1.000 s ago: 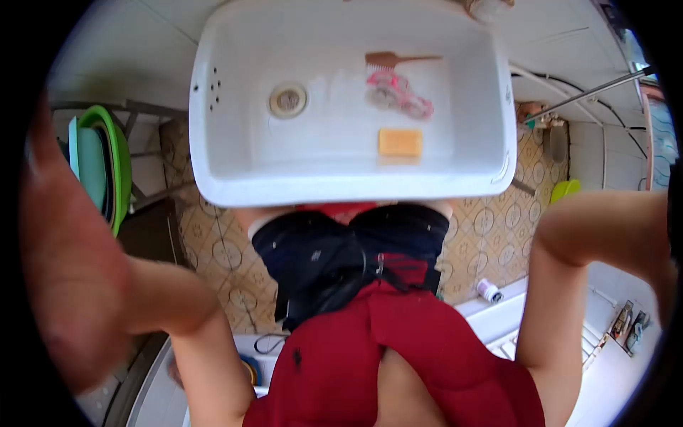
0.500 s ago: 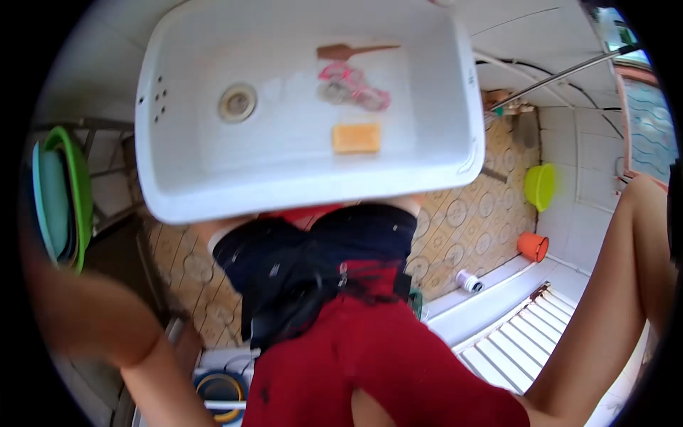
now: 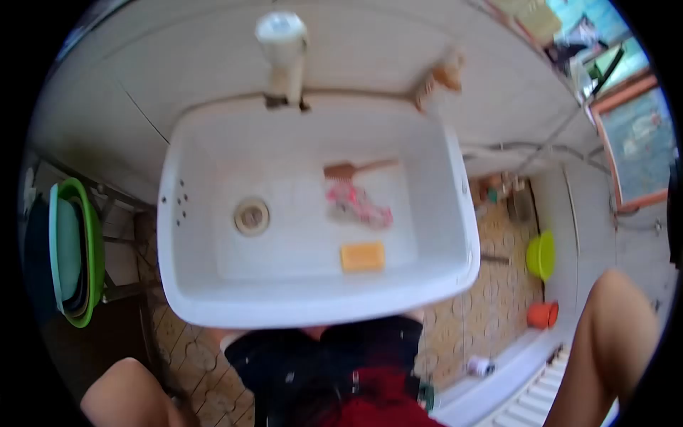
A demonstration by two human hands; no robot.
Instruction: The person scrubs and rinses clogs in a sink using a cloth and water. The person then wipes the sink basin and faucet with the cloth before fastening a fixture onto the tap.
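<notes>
Between the person's arms I have the sink (image 3: 313,312), with the soap (image 3: 362,257), brush (image 3: 343,171) and pink item (image 3: 358,206) lying in it toward the right arm and the drain (image 3: 251,216) toward the left. The soap lies nearest the body; the pink item is beyond it, just beside the brush. Both hands are outside my view, so I cannot tell whether they are spread, pressed together or pinching anything. Low on either side, I get only the left elbow (image 3: 128,391) and right elbow (image 3: 620,334).

Ahead of the left elbow, bowls (image 3: 91,263) stand on edge in a stack. Ahead of the right one I find a lime tub (image 3: 541,255), an orange bucket (image 3: 542,314) and, inward, a bottle (image 3: 480,366); the right arm covers part of a rack (image 3: 530,402). A tap (image 3: 284,57) stands behind the sink.

The sink blocks much of the floor (image 3: 491,299) from me. The pink item is too blurred to identify, as is a brownish thing (image 3: 447,75) by the sink's far corner, on the right arm's side. My lower edge cuts off the red top (image 3: 388,406).
</notes>
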